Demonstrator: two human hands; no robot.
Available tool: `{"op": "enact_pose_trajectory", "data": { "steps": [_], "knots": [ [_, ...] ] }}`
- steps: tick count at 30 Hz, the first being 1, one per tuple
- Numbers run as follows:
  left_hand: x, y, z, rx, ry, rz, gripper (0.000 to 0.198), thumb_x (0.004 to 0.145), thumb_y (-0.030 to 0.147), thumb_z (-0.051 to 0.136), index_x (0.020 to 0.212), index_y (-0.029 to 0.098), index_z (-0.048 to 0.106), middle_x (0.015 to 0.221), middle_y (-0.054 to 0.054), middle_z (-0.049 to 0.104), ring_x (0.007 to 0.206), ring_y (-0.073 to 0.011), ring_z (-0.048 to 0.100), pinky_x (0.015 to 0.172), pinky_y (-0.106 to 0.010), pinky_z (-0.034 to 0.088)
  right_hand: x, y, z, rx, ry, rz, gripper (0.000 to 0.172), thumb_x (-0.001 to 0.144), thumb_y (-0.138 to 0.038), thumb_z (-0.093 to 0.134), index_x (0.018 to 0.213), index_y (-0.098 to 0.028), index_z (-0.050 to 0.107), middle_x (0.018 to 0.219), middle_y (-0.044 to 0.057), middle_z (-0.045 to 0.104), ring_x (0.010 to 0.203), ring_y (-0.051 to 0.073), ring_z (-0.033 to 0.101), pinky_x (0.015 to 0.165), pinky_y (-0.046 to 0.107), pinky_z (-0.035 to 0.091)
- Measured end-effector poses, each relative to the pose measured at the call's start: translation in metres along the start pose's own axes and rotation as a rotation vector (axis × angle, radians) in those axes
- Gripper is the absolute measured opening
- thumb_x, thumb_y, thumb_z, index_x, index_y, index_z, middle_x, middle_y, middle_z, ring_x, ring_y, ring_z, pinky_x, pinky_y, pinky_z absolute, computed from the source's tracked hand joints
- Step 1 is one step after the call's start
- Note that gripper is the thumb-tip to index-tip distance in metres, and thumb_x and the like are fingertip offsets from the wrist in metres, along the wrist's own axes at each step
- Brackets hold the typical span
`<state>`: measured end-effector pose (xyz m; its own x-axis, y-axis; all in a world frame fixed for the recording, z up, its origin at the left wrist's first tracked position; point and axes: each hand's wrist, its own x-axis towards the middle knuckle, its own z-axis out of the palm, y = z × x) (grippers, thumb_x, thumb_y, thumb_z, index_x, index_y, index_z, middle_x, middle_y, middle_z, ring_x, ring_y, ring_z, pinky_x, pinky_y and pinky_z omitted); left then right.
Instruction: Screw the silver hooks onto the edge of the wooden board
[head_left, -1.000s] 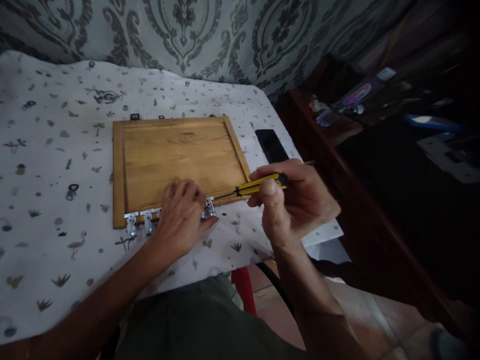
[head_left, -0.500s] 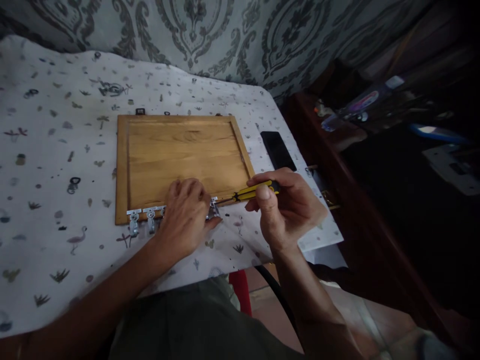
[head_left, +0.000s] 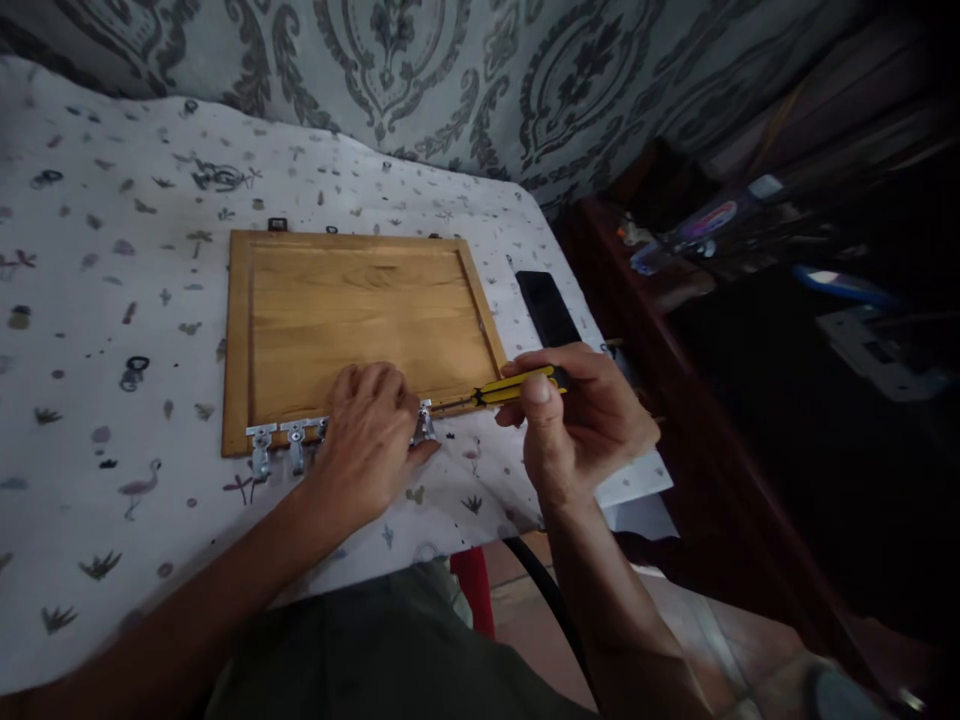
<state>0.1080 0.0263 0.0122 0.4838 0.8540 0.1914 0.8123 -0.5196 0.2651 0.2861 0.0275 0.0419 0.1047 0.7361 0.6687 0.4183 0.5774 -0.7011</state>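
Observation:
A framed wooden panel (head_left: 367,310) lies flat on the table, with several silver metal hooks (head_left: 260,450) in a row along its near edge. My left hand (head_left: 371,435) rests over that edge with its fingers curled, covering part of the row. Its index finger and thumb are around the rightmost metal hook (head_left: 425,425). In my right hand (head_left: 581,420) is a yellow and black screwdriver (head_left: 517,386), gripped between thumb and fingers. The screwdriver's shaft points left and its tip reaches that rightmost hook; the exact contact is too small to make out.
A patterned white cloth (head_left: 135,300) covers the table. A black phone (head_left: 549,308) lies right of the panel, partly behind my right hand. Farther right, dark red furniture (head_left: 645,330) holds a plastic bottle (head_left: 705,225). A patterned curtain (head_left: 450,90) hangs behind the table.
The view has shifted slightly. Both hands keep nearly the same place, with the screwdriver still at the rightmost hook; my right thumb and the screwdriver handle have shifted slightly.

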Motion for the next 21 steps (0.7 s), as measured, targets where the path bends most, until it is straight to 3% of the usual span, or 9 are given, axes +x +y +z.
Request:
{"op": "enact_pose_trajectory", "data": {
  "steps": [21],
  "knots": [
    [0.0004,-0.0008,0.0002,-0.014,0.008,0.001,0.031,0.084,0.037,0.080,0.101,0.013,0.072,0.108,-0.015,0.068,0.111,-0.0365,0.056,0.096,-0.054,0.046,-0.0060,0.0032,0.0018,-0.015,-0.036,0.019,0.008,0.096,-0.030,0.068,0.096,-0.023,0.072,0.080,-0.002,0.070,0.048,0.006,0.060,0.046,0.022,0.051]
  ]
}}
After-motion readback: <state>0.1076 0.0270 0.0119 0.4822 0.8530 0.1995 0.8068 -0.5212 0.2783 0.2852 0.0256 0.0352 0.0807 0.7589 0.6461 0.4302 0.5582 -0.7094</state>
